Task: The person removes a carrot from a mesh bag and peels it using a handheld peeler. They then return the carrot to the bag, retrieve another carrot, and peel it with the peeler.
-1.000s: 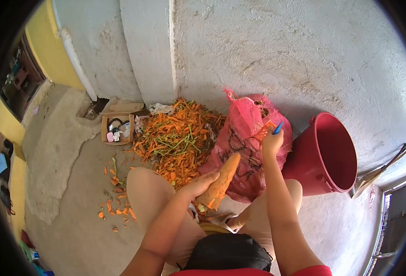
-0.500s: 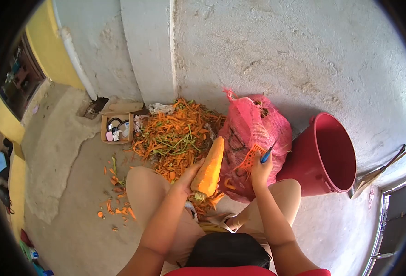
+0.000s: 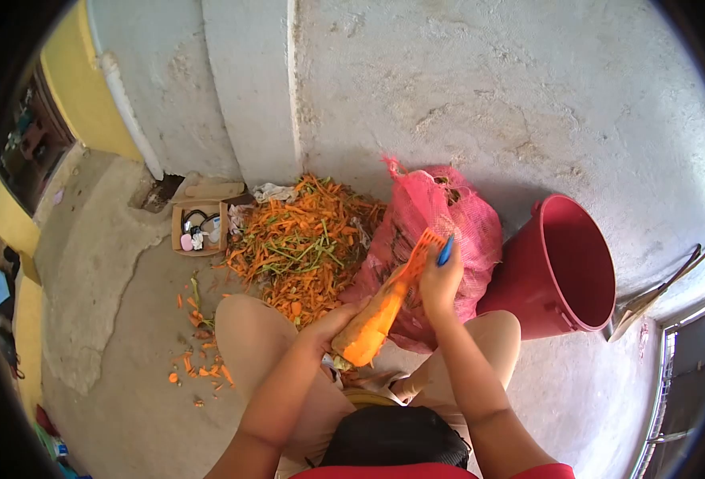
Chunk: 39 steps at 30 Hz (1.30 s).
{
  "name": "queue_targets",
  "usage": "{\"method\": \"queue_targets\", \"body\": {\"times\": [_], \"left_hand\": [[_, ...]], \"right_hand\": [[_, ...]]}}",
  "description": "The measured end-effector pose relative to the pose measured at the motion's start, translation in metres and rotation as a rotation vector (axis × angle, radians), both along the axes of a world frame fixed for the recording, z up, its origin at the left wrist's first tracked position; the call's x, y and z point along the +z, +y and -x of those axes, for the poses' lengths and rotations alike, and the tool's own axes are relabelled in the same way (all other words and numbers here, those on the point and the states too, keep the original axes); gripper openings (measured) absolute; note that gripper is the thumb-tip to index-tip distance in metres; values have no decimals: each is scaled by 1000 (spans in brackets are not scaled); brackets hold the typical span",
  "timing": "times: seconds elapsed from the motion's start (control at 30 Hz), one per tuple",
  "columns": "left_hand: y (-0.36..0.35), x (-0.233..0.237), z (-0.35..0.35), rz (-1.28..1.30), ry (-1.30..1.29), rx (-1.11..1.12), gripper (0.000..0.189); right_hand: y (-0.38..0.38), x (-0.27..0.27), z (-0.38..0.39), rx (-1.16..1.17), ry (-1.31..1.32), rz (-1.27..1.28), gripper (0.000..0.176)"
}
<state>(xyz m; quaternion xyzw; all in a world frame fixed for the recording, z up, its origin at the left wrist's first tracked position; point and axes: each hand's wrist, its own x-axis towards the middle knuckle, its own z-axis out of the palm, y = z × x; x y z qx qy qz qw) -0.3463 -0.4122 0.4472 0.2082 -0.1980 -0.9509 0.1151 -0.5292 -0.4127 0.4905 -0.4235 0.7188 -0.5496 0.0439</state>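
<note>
A large, thick carrot [image 3: 368, 329] slants up and to the right over my lap, part of its side bright orange and part duller. My left hand [image 3: 330, 326] is wrapped round its lower end, near the greenish stem stub. In my right hand [image 3: 442, 281] is an orange perforated plastic tool [image 3: 424, 247], pressed along the carrot's upper, narrow end. A blue handle [image 3: 446, 251] also sticks up out of that fist; its lower part is hidden by the fingers.
Carrot peelings [image 3: 308, 231] and green stems lie heaped against the wall. Beside them stand a pink mesh sack [image 3: 468, 219] and a red bucket [image 3: 524, 279], tipped toward me. A small cardboard box [image 3: 201, 247] holds odds and ends at left. Loose scraps [image 3: 209, 367] dot the floor.
My right hand has moved left and up, bringing the orange tool onto the carrot's narrow end. The carrot has turned and leans further to the right in my left hand.
</note>
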Motion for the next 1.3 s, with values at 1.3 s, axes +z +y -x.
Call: {"method": "queue_targets", "body": {"times": [1.3], "left_hand": [[-4,-17,11,-29,-7,115,40]], "right_hand": [[30,-14,-36,145,-133,10,11]]}}
